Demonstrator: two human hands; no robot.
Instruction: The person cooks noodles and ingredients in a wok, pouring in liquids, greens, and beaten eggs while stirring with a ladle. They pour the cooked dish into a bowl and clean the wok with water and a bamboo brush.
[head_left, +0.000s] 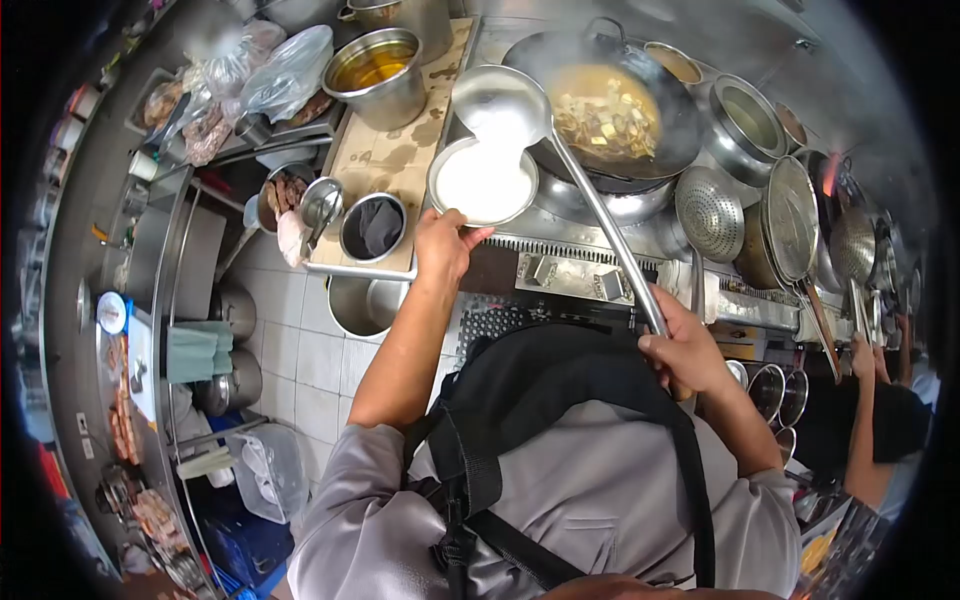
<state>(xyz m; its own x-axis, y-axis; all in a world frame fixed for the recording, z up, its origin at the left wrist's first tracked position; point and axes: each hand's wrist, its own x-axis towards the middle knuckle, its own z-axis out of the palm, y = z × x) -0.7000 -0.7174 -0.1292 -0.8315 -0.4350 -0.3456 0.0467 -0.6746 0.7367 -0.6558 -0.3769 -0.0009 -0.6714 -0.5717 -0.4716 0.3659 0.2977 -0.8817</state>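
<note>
My left hand [441, 247] grips the near rim of a metal bowl [433, 200] filled with something bright white, thumb over the edge. My right hand [686, 346] is wrapped round the long handle of a large ladle [610, 222]. The ladle's scoop is tipped just above the bowl, at its far side. A bright white patch runs from scoop to bowl; glare hides whether it is all liquid. Behind and to the right, a dark wok [683, 125] holds steaming brown broth with pale chopped pieces [605, 115].
A wooden board [385, 155] at left bears a pot of amber liquid [385, 95] and a bowl with black cloth [373, 228]. Right of the wok lie a perforated skimmer [712, 213] and a mesh strainer [790, 215]. Another person's arm [862, 430] is at far right.
</note>
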